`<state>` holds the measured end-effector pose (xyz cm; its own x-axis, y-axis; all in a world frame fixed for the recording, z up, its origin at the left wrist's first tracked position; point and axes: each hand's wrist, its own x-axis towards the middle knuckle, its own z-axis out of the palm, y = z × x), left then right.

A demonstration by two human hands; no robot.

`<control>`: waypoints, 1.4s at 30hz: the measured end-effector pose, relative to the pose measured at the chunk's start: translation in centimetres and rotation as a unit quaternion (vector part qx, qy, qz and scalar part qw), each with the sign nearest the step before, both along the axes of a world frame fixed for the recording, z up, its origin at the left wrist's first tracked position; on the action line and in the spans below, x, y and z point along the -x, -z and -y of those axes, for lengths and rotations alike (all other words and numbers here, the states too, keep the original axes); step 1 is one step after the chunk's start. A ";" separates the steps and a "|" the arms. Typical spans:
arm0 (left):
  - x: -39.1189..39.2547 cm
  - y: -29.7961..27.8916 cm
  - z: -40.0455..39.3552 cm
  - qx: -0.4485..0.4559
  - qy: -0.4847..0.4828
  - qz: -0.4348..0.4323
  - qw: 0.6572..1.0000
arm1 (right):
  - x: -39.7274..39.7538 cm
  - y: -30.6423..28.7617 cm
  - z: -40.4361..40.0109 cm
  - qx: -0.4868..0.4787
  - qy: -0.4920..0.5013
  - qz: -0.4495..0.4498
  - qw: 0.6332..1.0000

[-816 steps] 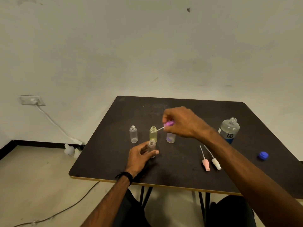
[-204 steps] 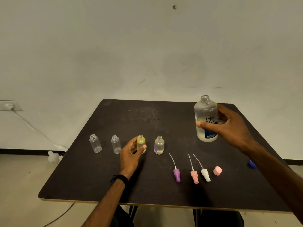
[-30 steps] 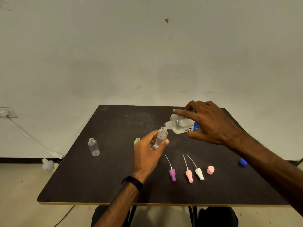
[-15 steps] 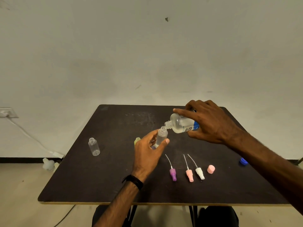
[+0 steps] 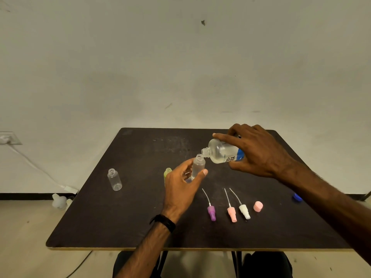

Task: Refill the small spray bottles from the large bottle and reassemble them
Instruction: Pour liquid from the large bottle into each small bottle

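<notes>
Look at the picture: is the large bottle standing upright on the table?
No, the right hand holds the large bottle tipped sideways above the table.

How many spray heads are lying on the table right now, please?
3, in a row near the front edge: purple nearest the left hand, pink in the middle, white on the right. A fourth could be hidden behind a hand.

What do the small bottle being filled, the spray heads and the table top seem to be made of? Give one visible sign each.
Small bottle: clear plastic, probably; fingers show through it.
Spray heads: matte pastel plastic with thin translucent tubes.
Table top: dark matte board, likely laminated wood; its front edge shows a pale core.
</notes>
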<state>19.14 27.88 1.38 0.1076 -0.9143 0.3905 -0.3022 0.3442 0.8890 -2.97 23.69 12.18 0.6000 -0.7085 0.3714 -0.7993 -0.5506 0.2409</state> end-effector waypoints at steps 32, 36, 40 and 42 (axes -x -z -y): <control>-13.1 7.1 3.3 -0.167 -0.109 -0.090 0.976 | 1.4 3.6 1.1 -0.226 0.079 0.477 0.846; -13.1 7.7 3.8 -0.184 -0.087 -0.094 0.975 | 1.5 3.6 1.1 -0.231 0.079 0.490 0.837; -12.9 7.7 3.9 -0.189 -0.080 -0.100 0.974 | 1.6 3.8 1.2 -0.233 0.083 0.491 0.835; -13.0 7.7 3.8 -0.195 -0.079 -0.104 0.972 | 1.6 3.8 1.2 -0.234 0.079 0.492 0.834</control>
